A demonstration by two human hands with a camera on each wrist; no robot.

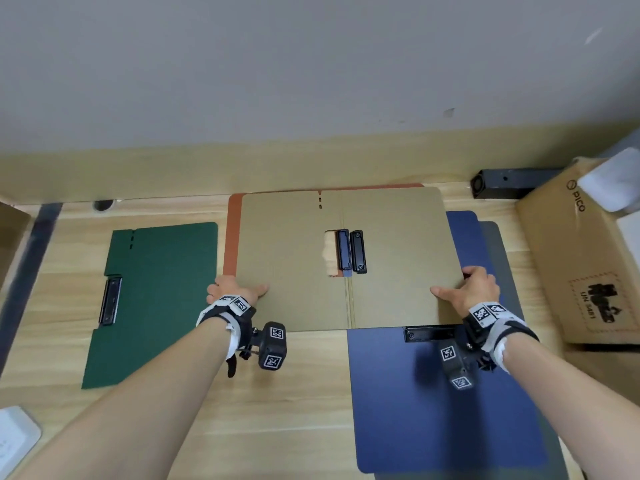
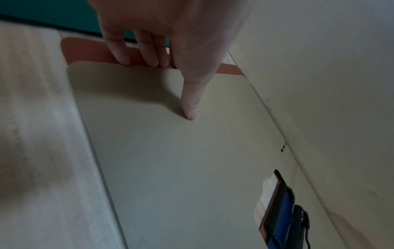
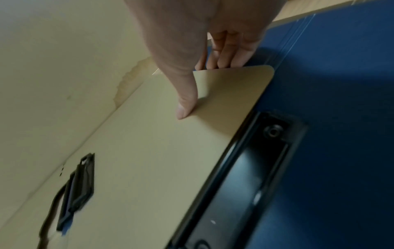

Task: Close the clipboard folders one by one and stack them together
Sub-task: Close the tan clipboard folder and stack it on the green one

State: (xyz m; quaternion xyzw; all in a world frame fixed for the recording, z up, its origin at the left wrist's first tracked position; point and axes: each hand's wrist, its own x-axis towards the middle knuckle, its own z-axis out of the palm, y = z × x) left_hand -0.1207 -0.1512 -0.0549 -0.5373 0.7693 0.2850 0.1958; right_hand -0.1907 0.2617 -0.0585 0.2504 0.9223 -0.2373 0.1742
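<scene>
A tan clipboard folder lies open and flat in the middle of the wooden desk, its black clip beside the spine. It covers an orange folder and part of an open blue folder. My left hand pinches the tan folder's left edge, thumb on top and fingers underneath. My right hand pinches its right edge the same way, thumb pressed on the cover. A green folder lies apart at the left.
A grey folder shows under the blue one, whose black clip sits just below the tan folder. A cardboard box stands at the right, a black bar behind it. A white object lies at the near left corner.
</scene>
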